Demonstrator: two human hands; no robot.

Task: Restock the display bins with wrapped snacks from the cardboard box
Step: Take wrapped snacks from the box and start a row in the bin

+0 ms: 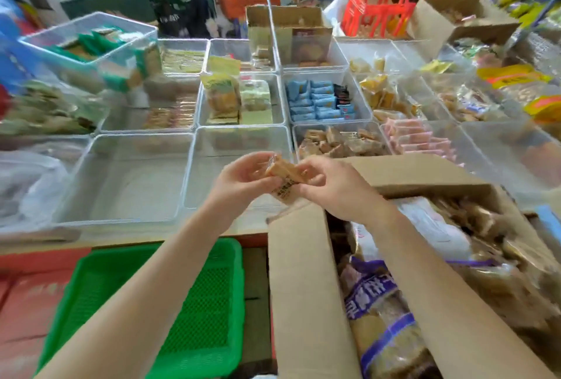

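Note:
Both my hands hold one clear-wrapped brown snack [283, 176] above the front edge of an empty clear display bin [209, 147]. My left hand [243, 181] grips its left end and my right hand [331, 187] grips its right end. The open cardboard box [306, 287] stands at the lower right, with bags of brown wrapped snacks [385, 311] inside; my right forearm passes over it. Another empty clear bin [127, 184] sits to the left. A bin with similar brown snacks [340, 141] lies just behind my right hand.
A green plastic basket [197, 311] sits below the counter under my left forearm. Further back, clear bins hold blue packets [318, 99], yellow-green packs [236, 99] and pink packs [419, 138]. A red crate [385, 11] and an open carton [461, 23] stand at the back right.

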